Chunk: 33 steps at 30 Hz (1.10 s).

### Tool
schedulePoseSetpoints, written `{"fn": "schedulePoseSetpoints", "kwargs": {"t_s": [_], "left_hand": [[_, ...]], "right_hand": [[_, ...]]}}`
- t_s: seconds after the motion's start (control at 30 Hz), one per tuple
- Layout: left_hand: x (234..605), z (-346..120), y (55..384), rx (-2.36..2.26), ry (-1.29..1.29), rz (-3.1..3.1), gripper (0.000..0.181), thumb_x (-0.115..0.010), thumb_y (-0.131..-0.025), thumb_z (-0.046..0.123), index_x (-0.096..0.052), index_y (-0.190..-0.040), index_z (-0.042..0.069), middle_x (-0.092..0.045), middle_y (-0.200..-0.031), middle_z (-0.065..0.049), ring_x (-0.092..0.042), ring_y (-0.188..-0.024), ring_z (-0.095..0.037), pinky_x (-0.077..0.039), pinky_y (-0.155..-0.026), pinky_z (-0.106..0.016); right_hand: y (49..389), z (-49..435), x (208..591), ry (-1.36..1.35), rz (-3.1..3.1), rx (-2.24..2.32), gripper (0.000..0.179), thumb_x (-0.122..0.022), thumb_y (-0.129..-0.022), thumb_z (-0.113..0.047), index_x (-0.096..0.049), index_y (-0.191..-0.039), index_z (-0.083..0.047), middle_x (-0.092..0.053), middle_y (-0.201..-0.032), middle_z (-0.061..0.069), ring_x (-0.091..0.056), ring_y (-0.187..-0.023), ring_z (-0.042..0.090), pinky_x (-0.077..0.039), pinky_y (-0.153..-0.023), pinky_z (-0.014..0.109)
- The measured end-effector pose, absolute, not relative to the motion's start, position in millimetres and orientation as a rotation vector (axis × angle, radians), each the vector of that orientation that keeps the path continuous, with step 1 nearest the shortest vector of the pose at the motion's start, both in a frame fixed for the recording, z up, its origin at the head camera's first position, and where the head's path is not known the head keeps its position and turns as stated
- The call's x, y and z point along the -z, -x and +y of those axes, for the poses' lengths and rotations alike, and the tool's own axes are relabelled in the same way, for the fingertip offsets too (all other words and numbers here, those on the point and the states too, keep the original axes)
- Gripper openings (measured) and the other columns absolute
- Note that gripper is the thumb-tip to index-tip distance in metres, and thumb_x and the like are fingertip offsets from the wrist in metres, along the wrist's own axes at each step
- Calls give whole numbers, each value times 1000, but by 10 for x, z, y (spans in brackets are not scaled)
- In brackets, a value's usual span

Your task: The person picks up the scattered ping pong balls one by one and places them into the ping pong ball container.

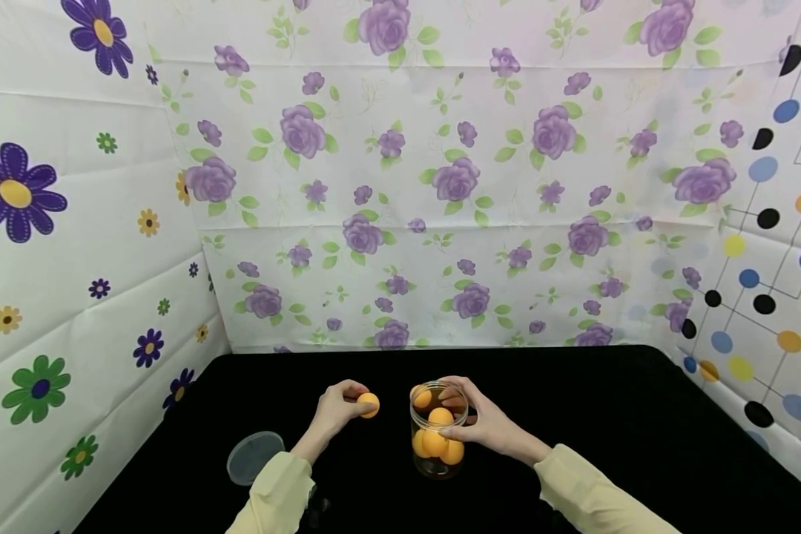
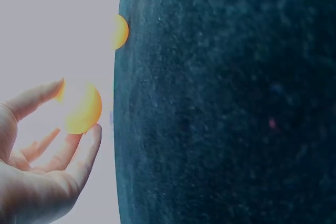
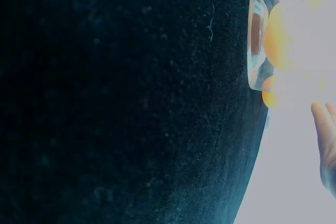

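My left hand [image 1: 337, 408] pinches an orange table tennis ball [image 1: 368, 405] between thumb and fingers, left of a clear jar [image 1: 434, 467]. The same ball [image 2: 81, 107] shows overexposed in the left wrist view. My right hand [image 1: 483, 419] grips the jar near its rim, thumb in front and fingers behind. Several orange balls [image 1: 434, 443] lie inside the upright jar, which has no lid on it. Another orange ball [image 1: 419, 395] appears behind the jar, partly seen through its wall. The right wrist view shows the jar [image 3: 257, 35] sideways and washed out.
A round translucent lid [image 1: 255, 457] lies on the black tabletop [image 1: 574, 415], left of my left forearm. Flower-patterned cloth [image 1: 454, 259] hangs behind the table, with patterned sheets on both sides.
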<state>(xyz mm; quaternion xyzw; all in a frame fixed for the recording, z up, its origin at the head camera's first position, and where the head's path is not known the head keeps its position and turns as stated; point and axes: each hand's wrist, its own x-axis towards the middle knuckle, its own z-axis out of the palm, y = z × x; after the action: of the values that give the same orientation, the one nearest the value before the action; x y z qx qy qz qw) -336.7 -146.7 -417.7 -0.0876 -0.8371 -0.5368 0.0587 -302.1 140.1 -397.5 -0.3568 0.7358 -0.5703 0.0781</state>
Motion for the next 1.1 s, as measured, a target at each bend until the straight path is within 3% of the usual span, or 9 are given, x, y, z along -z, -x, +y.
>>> {"fn": "schedulePoseSetpoints", "kwargs": {"t_s": [0.87,1.1], "left_hand": [[3914,-1261,3323,1617,361,-2486,28,-76,-74,14,-65,-97,2,-62,-88,-5,-59,-77,-19,-50,-66,-33],[3824,-1194,3299,1632,429,-2472,28,-75,-75,14,-64,-98,2,-62,-88,-5,-59,-77,-20,-50,-66,-32]], "right_hand": [[3030,1415,3964,997,2219,1680,60,-60,-86,-5,-28,-138,-8,-35,-131,25,-34,-119,38,-43,-82,39],[3230,1454,4195,996,2216,1689,59,-63,-86,-12,-32,-136,-21,-37,-131,20,-37,-118,30,-44,-82,39]]}}
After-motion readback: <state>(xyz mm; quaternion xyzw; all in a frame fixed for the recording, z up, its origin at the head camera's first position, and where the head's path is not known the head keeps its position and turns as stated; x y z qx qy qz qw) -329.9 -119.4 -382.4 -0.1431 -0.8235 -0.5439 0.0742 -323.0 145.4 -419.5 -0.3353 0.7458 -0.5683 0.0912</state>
